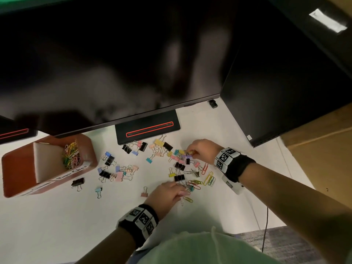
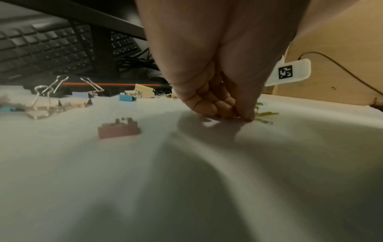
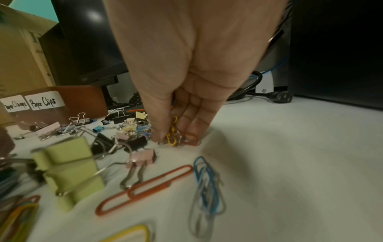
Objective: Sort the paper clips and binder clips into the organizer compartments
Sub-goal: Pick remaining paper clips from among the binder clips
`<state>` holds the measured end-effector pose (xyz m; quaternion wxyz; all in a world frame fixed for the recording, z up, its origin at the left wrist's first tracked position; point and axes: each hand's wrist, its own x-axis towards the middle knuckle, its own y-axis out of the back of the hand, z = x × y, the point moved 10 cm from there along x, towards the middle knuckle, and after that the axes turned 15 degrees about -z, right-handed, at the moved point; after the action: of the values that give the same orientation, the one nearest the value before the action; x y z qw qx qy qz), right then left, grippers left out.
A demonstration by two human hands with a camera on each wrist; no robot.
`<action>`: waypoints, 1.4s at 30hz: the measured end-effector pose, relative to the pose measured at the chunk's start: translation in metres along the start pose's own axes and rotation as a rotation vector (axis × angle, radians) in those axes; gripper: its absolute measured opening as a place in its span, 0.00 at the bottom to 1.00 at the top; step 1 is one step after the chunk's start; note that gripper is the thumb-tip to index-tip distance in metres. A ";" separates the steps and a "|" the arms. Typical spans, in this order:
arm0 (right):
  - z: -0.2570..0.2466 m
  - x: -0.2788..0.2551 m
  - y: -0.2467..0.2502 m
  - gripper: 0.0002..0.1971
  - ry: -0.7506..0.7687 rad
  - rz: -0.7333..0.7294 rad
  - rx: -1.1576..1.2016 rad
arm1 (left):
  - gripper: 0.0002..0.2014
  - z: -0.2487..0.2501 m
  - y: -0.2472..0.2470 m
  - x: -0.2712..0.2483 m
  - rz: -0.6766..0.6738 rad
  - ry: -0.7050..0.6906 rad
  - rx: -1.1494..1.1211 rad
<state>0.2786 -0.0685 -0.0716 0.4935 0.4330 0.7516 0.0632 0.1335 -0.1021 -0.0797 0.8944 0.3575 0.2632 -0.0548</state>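
Observation:
A brown organizer [image 1: 17, 168] stands at the left, with coloured paper clips [image 1: 71, 155] in its right compartment. Its labels [image 3: 44, 101] read "Paper Clamps" and "Paper Clips". Binder clips [image 1: 119, 175] and loose paper clips [image 1: 208, 179] lie scattered over the white desk. My right hand [image 1: 190, 152] reaches into the far pile and pinches a bunch of paper clips [image 3: 171, 139], yellow, orange and silver, between thumb and fingers [image 3: 192, 129]. My left hand [image 1: 183, 192] is nearer me, fingers curled down onto the desk, pinching a pink paper clip. A dusty-pink binder clip [image 2: 119, 130] lies just to its left.
A black monitor [image 1: 114, 63] overhangs the desk on its red-striped base [image 1: 148, 128], and a second dark screen [image 1: 276, 92] stands at the right. A keyboard [image 2: 41, 52] lies behind the clips and a power plug [image 3: 279, 97] at the back. A cardboard box [image 1: 323, 149] stands beyond the desk's right edge.

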 end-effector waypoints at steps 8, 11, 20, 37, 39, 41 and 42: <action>0.000 0.007 0.000 0.14 -0.071 -0.002 -0.089 | 0.08 -0.024 0.020 0.003 0.129 0.089 0.006; -0.002 0.006 -0.002 0.14 -0.070 -0.012 -0.109 | 0.06 -0.032 0.025 0.002 0.134 0.116 -0.007; -0.008 -0.010 0.013 0.13 -0.084 0.029 -0.075 | 0.09 -0.036 0.041 -0.018 0.180 0.039 -0.054; -0.291 0.071 0.065 0.09 0.276 0.246 -0.063 | 0.08 -0.195 0.217 -0.232 0.707 0.564 -0.231; -0.318 0.094 0.061 0.10 0.266 0.248 -0.033 | 0.08 -0.215 0.213 -0.231 0.666 0.620 -0.319; -0.336 0.114 0.054 0.12 0.240 0.240 -0.011 | 0.08 -0.231 0.203 -0.227 0.606 0.635 -0.438; -0.342 0.123 0.049 0.13 0.223 0.232 -0.005 | 0.10 -0.236 0.198 -0.225 0.568 0.628 -0.471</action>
<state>0.0184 0.1631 0.0423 0.3973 0.5060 0.7466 0.1693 -0.1038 0.1818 0.0132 0.8078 0.2025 0.4178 0.3633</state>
